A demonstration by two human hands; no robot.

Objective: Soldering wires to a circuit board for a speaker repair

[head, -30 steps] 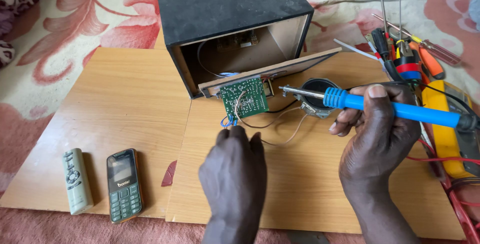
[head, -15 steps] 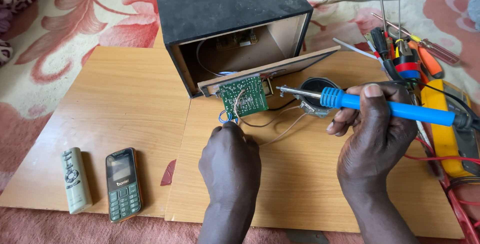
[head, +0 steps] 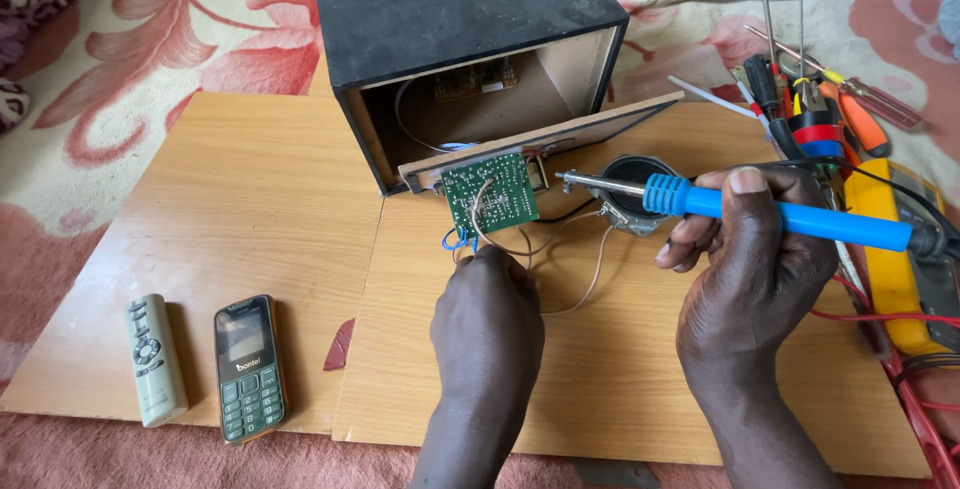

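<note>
My right hand (head: 752,269) grips a blue-handled soldering iron (head: 780,214), its metal tip pointing left toward a small green circuit board (head: 490,192). The board leans against the wooden back panel (head: 560,139) of an open black speaker box (head: 460,19). My left hand (head: 487,324) rests on the wooden board just below the circuit board, fingers curled around thin wires (head: 560,249) that run from it. A round speaker driver (head: 632,181) lies behind the iron.
A small white remote (head: 155,359) and a button mobile phone (head: 249,367) lie at the left on the wooden boards (head: 240,199). Screwdrivers and tape rolls (head: 810,109) and a yellow multimeter (head: 895,259) with red leads crowd the right. A floral carpet (head: 150,39) surrounds everything.
My left hand has moved slightly up toward the circuit board's lower edge. The soldering iron has shifted a little, its tip staying right of the board.
</note>
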